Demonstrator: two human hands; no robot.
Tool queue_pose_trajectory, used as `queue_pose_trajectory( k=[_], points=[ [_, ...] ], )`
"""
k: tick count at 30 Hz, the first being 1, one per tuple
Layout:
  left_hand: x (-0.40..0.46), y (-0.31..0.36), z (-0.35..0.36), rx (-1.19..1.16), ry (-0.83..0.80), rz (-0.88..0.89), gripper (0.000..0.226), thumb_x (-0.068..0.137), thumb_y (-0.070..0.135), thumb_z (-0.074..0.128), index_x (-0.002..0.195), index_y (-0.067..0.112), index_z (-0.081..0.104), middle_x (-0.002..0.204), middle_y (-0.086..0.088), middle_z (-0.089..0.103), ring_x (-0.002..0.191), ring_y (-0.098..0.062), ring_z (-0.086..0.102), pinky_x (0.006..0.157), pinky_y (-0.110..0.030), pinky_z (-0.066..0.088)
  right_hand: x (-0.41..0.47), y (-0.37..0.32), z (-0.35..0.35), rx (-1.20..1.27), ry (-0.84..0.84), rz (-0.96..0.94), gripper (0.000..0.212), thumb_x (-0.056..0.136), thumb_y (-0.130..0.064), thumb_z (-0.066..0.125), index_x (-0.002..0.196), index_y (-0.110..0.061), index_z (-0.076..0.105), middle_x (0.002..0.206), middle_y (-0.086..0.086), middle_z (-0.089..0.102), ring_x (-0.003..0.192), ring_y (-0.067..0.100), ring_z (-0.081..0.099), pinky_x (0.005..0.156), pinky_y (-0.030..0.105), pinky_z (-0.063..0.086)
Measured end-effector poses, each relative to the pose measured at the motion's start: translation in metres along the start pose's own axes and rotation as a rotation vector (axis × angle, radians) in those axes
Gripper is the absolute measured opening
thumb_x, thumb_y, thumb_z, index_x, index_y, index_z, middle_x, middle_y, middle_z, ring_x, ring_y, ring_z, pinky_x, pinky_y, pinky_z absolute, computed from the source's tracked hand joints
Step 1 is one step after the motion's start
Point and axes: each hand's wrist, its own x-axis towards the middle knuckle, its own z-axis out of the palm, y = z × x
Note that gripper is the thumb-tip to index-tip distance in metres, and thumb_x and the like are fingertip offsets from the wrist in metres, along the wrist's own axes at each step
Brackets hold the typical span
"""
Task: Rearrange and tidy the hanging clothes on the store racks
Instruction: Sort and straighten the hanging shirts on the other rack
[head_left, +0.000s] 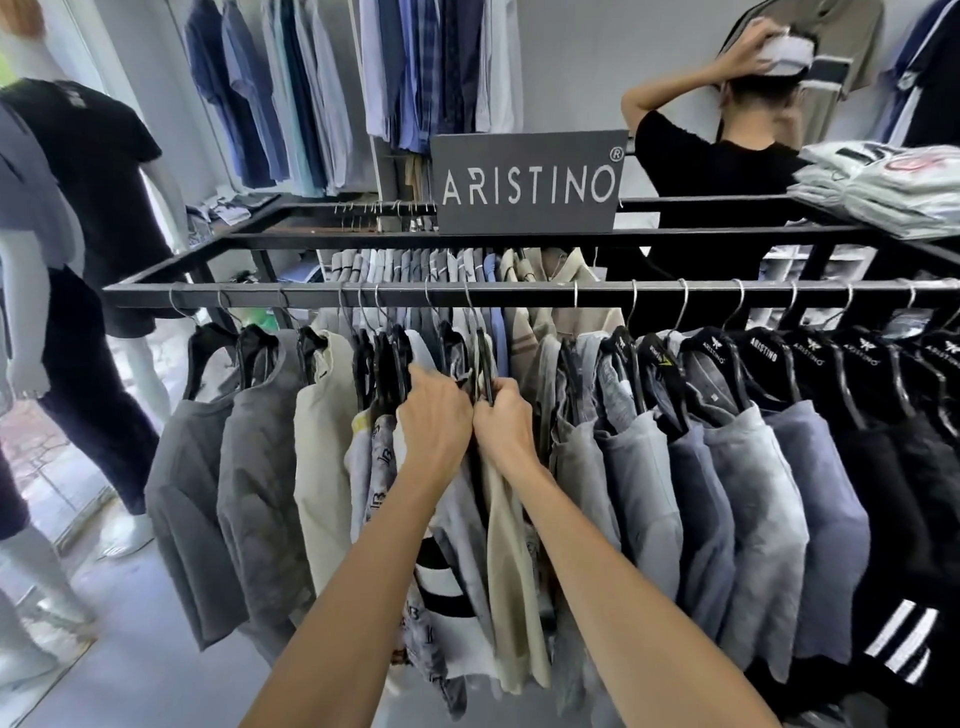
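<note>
Shirts (467, 499) (bunched on hangers) gripped between left hand (435, 422) and right hand (505, 427).

Pale walls (571, 67), grey floor (156, 675)

head | worn, faces forward-down | close over clothes rack (363, 294) | single view

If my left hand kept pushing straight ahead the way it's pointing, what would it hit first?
Most likely the bunched black hangers that the left hand already reaches, with their shirts, then the black rail above them. Depth is hard to judge here.
</note>
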Motion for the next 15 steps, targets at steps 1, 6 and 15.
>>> queue_pose_trajectory(
  k=[1, 6, 15],
  points=[
    [-0.002, 0.004, 0.0, -0.013, -0.002, 0.014, 0.02, 0.096, 0.015, 0.044, 0.1, -0.002, 0.055, 0.108, -0.016, 0.046, 0.073, -0.032, 0.061, 0.055, -0.034, 0.034, 0.0, 0.001, -0.004, -0.003, 0.006, 0.001, 0.036, 0.094, -0.012, 0.046, 0.13, -0.009, 0.049, 0.112, 0.013, 0.064, 0.085, 0.023, 0.062, 0.065, 0.029, 0.043],
    [-0.009, 0.023, 0.002, -0.092, -0.004, 0.011, 0.013, 0.094, 0.013, 0.047, 0.088, 0.004, 0.054, 0.109, -0.015, 0.048, 0.069, -0.028, 0.051, 0.059, -0.035, 0.033, -0.001, 0.01, -0.023, -0.004, 0.028, 0.024, 0.037, 0.093, -0.012, 0.047, 0.129, -0.009, 0.05, 0.112, 0.013, 0.066, 0.087, 0.024, 0.062, 0.068, 0.028, 0.043],
    [-0.016, 0.038, 0.019, -0.147, -0.016, -0.023, 0.017, 0.096, 0.016, 0.044, 0.094, 0.001, 0.053, 0.123, -0.018, 0.044, 0.059, -0.027, 0.042, 0.057, -0.035, 0.027, -0.003, 0.023, -0.037, -0.01, 0.062, 0.039, 0.038, 0.091, -0.01, 0.048, 0.129, -0.005, 0.051, 0.115, 0.017, 0.066, 0.103, 0.031, 0.063, 0.081, 0.032, 0.048]
  ],
)
